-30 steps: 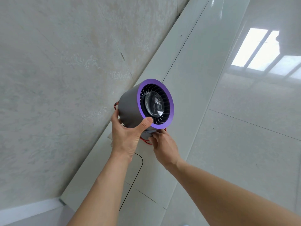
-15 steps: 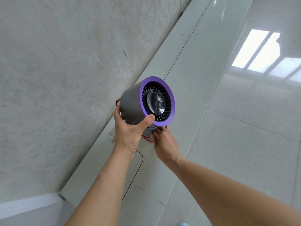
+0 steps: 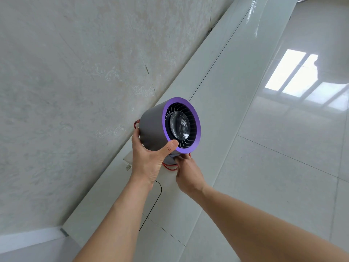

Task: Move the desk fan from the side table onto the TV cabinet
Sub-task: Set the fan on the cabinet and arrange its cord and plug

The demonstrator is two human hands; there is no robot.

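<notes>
The desk fan [image 3: 166,123] is a grey cylinder with a purple front ring and a dark grille, tilted up to the right. My left hand [image 3: 149,159] wraps its body from below, thumb on the purple rim. My right hand [image 3: 186,172] holds the fan's base underneath, where a red cord [image 3: 170,167] loops out. The fan hangs just above the long white TV cabinet [image 3: 217,87] that runs along the wall. Its base is mostly hidden by my hands.
A pale textured wall [image 3: 75,91] stands on the left of the cabinet. A glossy tiled floor [image 3: 283,167] lies on the right, with a window reflection. A thin black cable [image 3: 156,197] runs across the cabinet below my left wrist. A small white plug [image 3: 127,163] sits by the wall.
The fan and both hands have drifted slightly up and to the right along the cabinet. The grip of both hands is unchanged.
</notes>
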